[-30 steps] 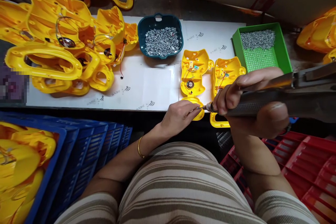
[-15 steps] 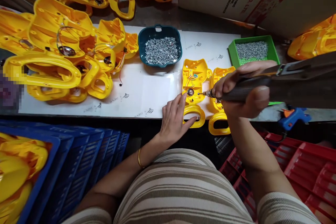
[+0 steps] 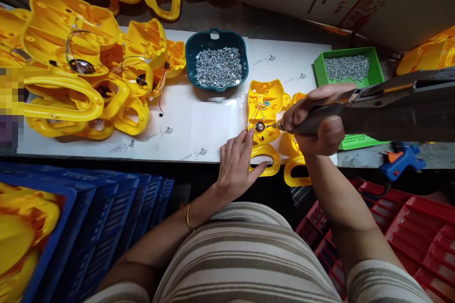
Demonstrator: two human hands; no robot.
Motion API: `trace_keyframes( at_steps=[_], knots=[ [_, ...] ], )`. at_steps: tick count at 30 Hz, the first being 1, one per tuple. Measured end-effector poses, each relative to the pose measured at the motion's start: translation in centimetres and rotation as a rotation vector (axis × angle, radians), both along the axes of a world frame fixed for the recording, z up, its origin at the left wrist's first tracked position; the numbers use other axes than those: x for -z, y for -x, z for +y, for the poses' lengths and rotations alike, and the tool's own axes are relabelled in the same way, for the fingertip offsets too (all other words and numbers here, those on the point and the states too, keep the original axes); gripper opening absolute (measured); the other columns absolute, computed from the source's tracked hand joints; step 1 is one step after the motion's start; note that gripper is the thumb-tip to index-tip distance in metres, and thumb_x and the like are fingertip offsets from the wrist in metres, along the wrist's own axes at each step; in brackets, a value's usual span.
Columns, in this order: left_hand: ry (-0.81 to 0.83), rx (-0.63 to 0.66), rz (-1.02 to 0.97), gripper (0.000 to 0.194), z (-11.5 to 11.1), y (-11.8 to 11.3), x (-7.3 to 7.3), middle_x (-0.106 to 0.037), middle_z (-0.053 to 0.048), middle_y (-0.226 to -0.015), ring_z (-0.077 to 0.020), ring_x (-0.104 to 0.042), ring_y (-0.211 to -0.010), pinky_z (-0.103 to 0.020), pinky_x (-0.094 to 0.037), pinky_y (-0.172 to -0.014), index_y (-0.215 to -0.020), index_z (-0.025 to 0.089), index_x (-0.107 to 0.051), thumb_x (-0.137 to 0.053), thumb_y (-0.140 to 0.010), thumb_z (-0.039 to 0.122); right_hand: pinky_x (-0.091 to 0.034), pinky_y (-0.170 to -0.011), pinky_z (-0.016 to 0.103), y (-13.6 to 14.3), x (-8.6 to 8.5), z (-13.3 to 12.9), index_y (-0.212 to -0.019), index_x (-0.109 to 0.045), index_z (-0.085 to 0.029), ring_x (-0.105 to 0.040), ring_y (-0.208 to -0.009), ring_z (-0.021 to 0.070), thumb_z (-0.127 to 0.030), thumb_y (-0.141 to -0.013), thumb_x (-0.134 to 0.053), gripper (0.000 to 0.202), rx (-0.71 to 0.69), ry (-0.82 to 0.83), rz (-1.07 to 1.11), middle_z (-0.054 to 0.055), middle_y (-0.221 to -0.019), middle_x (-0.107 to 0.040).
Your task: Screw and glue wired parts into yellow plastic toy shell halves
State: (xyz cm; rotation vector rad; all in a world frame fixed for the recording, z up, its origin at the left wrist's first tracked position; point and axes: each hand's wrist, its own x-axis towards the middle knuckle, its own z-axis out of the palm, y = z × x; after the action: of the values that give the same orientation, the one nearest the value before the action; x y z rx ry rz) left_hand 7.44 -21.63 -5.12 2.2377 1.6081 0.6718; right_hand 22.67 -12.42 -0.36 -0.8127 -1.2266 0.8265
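Observation:
A yellow plastic shell [image 3: 265, 92] with a ring handle, thin wires and a small round speaker [image 3: 259, 126] lies on the white board. My left hand [image 3: 236, 161] rests against its lower left side, fingers stretched and thumb over the ring handle. In my right hand [image 3: 316, 120] is a dark power screwdriver [image 3: 384, 109], gripped by its body. Its bit points left and reaches the shell just right of the speaker; whether it touches a screw is too small to tell. A second yellow shell [image 3: 296, 173] lies partly hidden under my right hand.
A dark teal basket [image 3: 192, 68] of small metal parts and a green tray [image 3: 321, 73] of screws stand behind. Yellow shells [image 3: 74, 14] are heaped at left. A blue glue gun [image 3: 403, 161] lies at right. Blue crates [image 3: 103, 218] and red crates [image 3: 412, 227] flank me below.
The screwdriver in my right hand has shifted slightly left, its bit closer to the speaker. My left hand stays on the shell. The whole view has shifted a little.

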Motion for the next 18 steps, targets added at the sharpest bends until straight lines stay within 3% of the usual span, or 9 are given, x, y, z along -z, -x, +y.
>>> trace_keyframes(
  at_steps=[3, 6, 10, 15, 18],
  knots=[
    [0.009, 0.002, -0.002, 0.085, 0.0, 0.0, 0.0, -0.053, -0.020, -0.136, -0.0313, -0.050, -0.115, -0.039, -0.036, -0.091, -0.150, 0.013, -0.029, -0.066, -0.084, 0.052, -0.047, -0.045, 0.038, -0.1, 0.2, 0.1, -0.097, -0.054, -0.038, -0.054, -0.047, 0.0207, -0.076, -0.073, -0.059, 0.044, -0.008, 0.046, -0.002, -0.006, -0.053, -0.047],
    [0.003, 0.005, -0.003, 0.085, 0.1, 0.1, 0.0, -0.055, -0.020, -0.133, -0.0306, -0.050, -0.114, -0.038, -0.037, -0.091, -0.149, 0.012, -0.030, -0.067, -0.083, 0.052, -0.046, -0.040, 0.035, -0.2, 0.1, 0.0, -0.096, -0.055, -0.038, -0.053, -0.044, 0.0182, -0.071, -0.072, -0.063, 0.041, -0.016, 0.057, 0.044, -0.007, -0.052, -0.048],
    [-0.010, 0.019, -0.015, 0.085, 0.2, 0.2, -0.1, -0.057, -0.019, -0.129, -0.0296, -0.051, -0.111, -0.037, -0.037, -0.089, -0.148, 0.010, -0.031, -0.067, -0.083, 0.052, -0.044, -0.042, 0.028, 0.1, -0.3, -0.1, -0.095, -0.057, -0.035, -0.057, -0.048, 0.0121, -0.064, -0.082, -0.056, 0.032, -0.061, 0.021, 0.059, -0.008, -0.056, -0.051],
    [0.026, 0.047, -0.046, 0.088, 0.3, 0.1, -0.1, -0.061, -0.015, -0.122, -0.0282, -0.053, -0.106, -0.037, -0.038, -0.084, -0.154, 0.015, -0.017, -0.062, -0.088, 0.049, -0.037, -0.033, 0.029, 0.4, -0.7, 0.5, -0.093, -0.058, -0.034, -0.039, -0.034, 0.0124, -0.050, -0.081, -0.067, 0.022, -0.171, -0.099, 0.105, -0.008, -0.051, -0.043],
    [0.067, 0.063, -0.067, 0.090, 0.3, 0.0, -0.1, -0.063, -0.013, -0.115, -0.0280, -0.054, -0.102, -0.038, -0.039, -0.083, -0.155, 0.016, -0.011, -0.062, -0.088, 0.046, -0.037, -0.032, 0.026, 0.4, -0.7, 0.9, -0.084, -0.055, -0.031, -0.039, -0.034, 0.0105, -0.044, -0.082, -0.067, 0.018, -0.264, -0.162, 0.111, -0.008, -0.053, -0.043]
  ],
)
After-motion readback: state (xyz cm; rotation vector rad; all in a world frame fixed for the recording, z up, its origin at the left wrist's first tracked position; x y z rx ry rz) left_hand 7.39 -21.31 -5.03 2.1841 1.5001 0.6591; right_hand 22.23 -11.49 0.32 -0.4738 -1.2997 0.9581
